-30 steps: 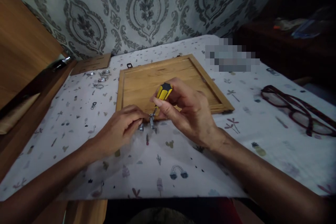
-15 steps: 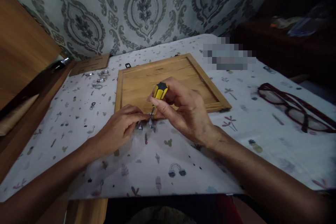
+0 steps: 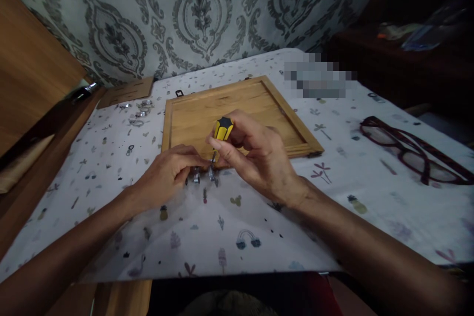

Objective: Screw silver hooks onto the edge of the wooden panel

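Observation:
In my right hand [image 3: 261, 158] is a small screwdriver [image 3: 223, 130] with a yellow and black handle, pinched between thumb and fingers. Its shaft points down at a shiny metal hook [image 3: 212, 174] on the near edge of a framed wooden board [image 3: 222, 108]. My left hand [image 3: 172, 173] is closed at that same edge, its fingertips pressing by the hook's base. A second metal hook [image 3: 196, 176] sticks out just left of the first, beneath my left fingers. My hands hide much of the board's near edge and the screwdriver's tip.
Several loose metal hooks [image 3: 142, 108] lie at the back left, near a cardboard piece [image 3: 128, 91]. Red-brown glasses [image 3: 411, 150] rest on the right of the patterned tablecloth [image 3: 229, 227]. A blurred-out item [image 3: 320, 79] is at the back right. A wooden cabinet [image 3: 33, 49] borders the left.
The view has shifted slightly. The screwdriver's handle has turned a little in my right fingers. My left hand stays at the board's near edge, and more of the left hook shows now.

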`<state>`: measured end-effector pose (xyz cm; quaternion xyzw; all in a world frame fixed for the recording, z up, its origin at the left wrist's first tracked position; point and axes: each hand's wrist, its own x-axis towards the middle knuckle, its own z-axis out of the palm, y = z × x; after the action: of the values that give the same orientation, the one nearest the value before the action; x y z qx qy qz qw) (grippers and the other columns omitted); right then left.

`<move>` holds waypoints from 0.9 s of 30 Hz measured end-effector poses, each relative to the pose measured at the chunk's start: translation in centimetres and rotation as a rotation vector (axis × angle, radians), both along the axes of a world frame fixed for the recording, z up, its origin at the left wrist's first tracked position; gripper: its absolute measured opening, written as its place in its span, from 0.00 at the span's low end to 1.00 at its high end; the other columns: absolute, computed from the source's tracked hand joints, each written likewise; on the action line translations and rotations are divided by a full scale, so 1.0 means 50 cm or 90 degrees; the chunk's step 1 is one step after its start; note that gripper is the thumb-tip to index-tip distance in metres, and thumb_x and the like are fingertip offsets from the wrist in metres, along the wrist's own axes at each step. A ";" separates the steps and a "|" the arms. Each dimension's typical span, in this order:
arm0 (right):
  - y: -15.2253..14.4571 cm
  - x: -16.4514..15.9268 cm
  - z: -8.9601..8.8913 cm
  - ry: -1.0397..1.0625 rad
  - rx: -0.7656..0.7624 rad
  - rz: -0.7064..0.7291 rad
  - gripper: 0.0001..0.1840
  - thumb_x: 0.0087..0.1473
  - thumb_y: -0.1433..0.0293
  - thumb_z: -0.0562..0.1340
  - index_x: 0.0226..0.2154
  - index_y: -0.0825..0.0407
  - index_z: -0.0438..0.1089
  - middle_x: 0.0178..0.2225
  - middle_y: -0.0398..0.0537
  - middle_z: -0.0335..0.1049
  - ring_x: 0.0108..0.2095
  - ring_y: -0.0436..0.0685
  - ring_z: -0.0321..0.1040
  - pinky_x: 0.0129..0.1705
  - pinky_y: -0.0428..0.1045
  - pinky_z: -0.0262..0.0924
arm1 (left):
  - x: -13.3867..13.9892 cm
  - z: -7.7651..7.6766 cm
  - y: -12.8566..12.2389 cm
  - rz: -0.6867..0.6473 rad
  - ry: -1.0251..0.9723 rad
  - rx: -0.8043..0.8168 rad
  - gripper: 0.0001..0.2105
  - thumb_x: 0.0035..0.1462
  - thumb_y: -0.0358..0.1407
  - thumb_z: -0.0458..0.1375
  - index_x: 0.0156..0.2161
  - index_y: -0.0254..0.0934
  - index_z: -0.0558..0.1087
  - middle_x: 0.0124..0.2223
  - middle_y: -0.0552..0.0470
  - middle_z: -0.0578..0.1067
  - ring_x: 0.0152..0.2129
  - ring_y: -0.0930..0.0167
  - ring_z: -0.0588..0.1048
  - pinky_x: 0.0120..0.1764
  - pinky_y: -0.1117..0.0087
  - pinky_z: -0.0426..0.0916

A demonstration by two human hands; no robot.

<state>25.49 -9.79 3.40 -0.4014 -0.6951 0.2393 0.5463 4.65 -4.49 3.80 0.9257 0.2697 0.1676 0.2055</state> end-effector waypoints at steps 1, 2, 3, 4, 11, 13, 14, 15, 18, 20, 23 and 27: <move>0.000 0.000 0.000 0.003 -0.001 0.001 0.07 0.64 0.67 0.60 0.34 0.49 0.63 0.28 0.39 0.63 0.26 0.49 0.63 0.27 0.47 0.59 | 0.000 -0.002 0.000 0.000 -0.011 -0.005 0.22 0.60 0.20 0.48 0.45 0.42 0.81 0.39 0.52 0.80 0.40 0.68 0.78 0.43 0.66 0.74; 0.000 0.000 0.000 0.004 -0.002 0.003 0.07 0.64 0.67 0.60 0.34 0.49 0.63 0.28 0.40 0.63 0.26 0.49 0.63 0.27 0.47 0.59 | 0.000 -0.004 0.000 -0.001 -0.021 -0.008 0.22 0.60 0.20 0.48 0.45 0.42 0.81 0.39 0.52 0.80 0.39 0.69 0.78 0.42 0.67 0.74; 0.001 0.000 0.000 0.005 -0.001 0.003 0.07 0.64 0.67 0.60 0.34 0.49 0.63 0.28 0.40 0.63 0.26 0.49 0.63 0.27 0.47 0.59 | 0.000 -0.007 0.001 -0.002 -0.031 -0.011 0.22 0.60 0.20 0.48 0.45 0.42 0.81 0.40 0.52 0.80 0.39 0.69 0.79 0.42 0.67 0.74; 0.001 0.000 0.000 0.004 0.002 0.002 0.07 0.64 0.67 0.61 0.34 0.49 0.63 0.28 0.40 0.63 0.26 0.49 0.63 0.26 0.47 0.59 | -0.001 -0.009 0.001 -0.002 -0.041 -0.013 0.22 0.60 0.20 0.48 0.45 0.42 0.81 0.40 0.52 0.80 0.39 0.69 0.79 0.42 0.67 0.74; 0.001 0.001 0.003 -0.007 0.007 -0.006 0.07 0.64 0.67 0.60 0.34 0.49 0.63 0.30 0.41 0.63 0.26 0.49 0.63 0.26 0.47 0.61 | -0.008 -0.017 0.000 0.021 -0.046 -0.022 0.20 0.61 0.21 0.48 0.47 0.37 0.79 0.41 0.49 0.80 0.41 0.68 0.79 0.44 0.65 0.73; 0.001 0.001 0.002 -0.004 0.006 -0.004 0.06 0.64 0.67 0.60 0.34 0.49 0.63 0.30 0.41 0.63 0.26 0.49 0.63 0.26 0.47 0.61 | -0.007 -0.013 -0.002 0.030 -0.045 -0.031 0.20 0.61 0.21 0.48 0.47 0.37 0.79 0.41 0.50 0.80 0.40 0.69 0.79 0.44 0.66 0.73; 0.001 0.001 0.002 -0.003 0.007 -0.002 0.06 0.64 0.67 0.60 0.34 0.49 0.63 0.29 0.41 0.63 0.26 0.49 0.63 0.25 0.47 0.61 | -0.007 -0.012 -0.002 0.035 -0.048 -0.031 0.19 0.61 0.21 0.48 0.46 0.37 0.79 0.41 0.50 0.80 0.39 0.70 0.79 0.43 0.67 0.73; 0.001 0.001 0.001 0.000 0.010 0.001 0.06 0.64 0.67 0.60 0.34 0.49 0.63 0.29 0.41 0.63 0.26 0.49 0.63 0.25 0.47 0.60 | -0.008 -0.010 -0.003 0.042 -0.051 -0.030 0.19 0.61 0.21 0.48 0.46 0.37 0.79 0.40 0.50 0.80 0.38 0.70 0.79 0.42 0.68 0.73; 0.002 0.001 0.000 0.008 0.010 0.003 0.06 0.64 0.67 0.61 0.35 0.49 0.64 0.30 0.41 0.64 0.26 0.49 0.63 0.25 0.47 0.61 | -0.015 -0.009 -0.004 0.058 -0.060 -0.003 0.18 0.61 0.21 0.49 0.45 0.36 0.79 0.39 0.50 0.80 0.37 0.71 0.78 0.41 0.70 0.73; 0.002 0.000 -0.001 0.014 0.003 0.001 0.06 0.63 0.66 0.62 0.35 0.48 0.64 0.30 0.41 0.65 0.26 0.50 0.64 0.24 0.47 0.62 | -0.024 -0.013 -0.004 0.057 -0.054 0.045 0.18 0.61 0.21 0.49 0.45 0.36 0.79 0.40 0.49 0.79 0.38 0.70 0.78 0.42 0.69 0.73; 0.001 -0.001 -0.001 0.022 -0.006 -0.005 0.07 0.63 0.64 0.63 0.34 0.47 0.65 0.30 0.43 0.67 0.25 0.51 0.65 0.24 0.48 0.64 | -0.039 -0.028 -0.003 0.036 -0.043 0.131 0.18 0.61 0.21 0.48 0.46 0.35 0.78 0.41 0.47 0.79 0.39 0.69 0.77 0.42 0.67 0.74; 0.001 0.000 0.000 0.020 -0.008 -0.007 0.06 0.63 0.66 0.63 0.35 0.47 0.66 0.33 0.44 0.70 0.25 0.52 0.66 0.23 0.49 0.65 | -0.048 -0.046 -0.001 -0.013 -0.035 0.192 0.21 0.60 0.19 0.47 0.49 0.37 0.77 0.44 0.47 0.79 0.40 0.68 0.77 0.43 0.64 0.75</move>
<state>25.48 -9.75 3.39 -0.4046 -0.6826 0.2468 0.5562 2.25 -4.54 1.48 0.9440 0.2262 0.2291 0.0728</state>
